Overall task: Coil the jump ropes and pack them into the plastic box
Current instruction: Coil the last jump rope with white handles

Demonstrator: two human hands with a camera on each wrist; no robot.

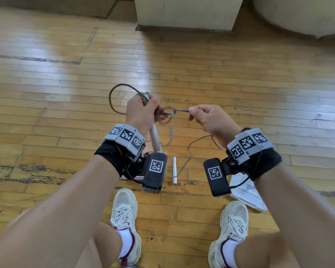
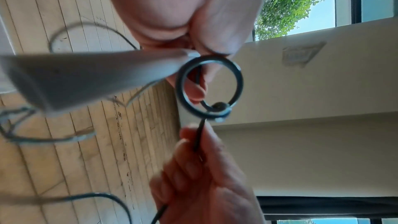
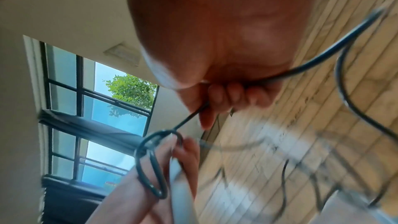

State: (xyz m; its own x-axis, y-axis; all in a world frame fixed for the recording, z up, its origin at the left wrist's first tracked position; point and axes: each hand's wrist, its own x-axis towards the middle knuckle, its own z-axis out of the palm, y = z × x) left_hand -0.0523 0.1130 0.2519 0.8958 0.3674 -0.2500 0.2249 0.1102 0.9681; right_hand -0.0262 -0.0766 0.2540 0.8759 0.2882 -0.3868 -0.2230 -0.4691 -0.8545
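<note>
Above the floor (image 1: pixel 46 84), my left hand (image 1: pixel 141 111) gripped the white handle (image 1: pixel 155 137) and the dark rope's (image 1: pixel 112 99) small loop (image 1: pixel 165 118); my right hand (image 1: pixel 211 118) pinched the cord beside that handle, apparently to cinch the coil. Plastic box not identified.

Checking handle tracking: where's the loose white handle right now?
Head view: the loose white handle lies on the wooden floor, between the two wrist cameras and ahead of the shoes, just right of the left wrist camera.

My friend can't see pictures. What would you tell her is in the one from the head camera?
Two hands work a dark jump rope above a wooden floor: the left hand grips a white handle and small rope loops, the right hand pinches the rope and pulls it taut. Another white handle lies on the floor near the person's sneakers.
</note>
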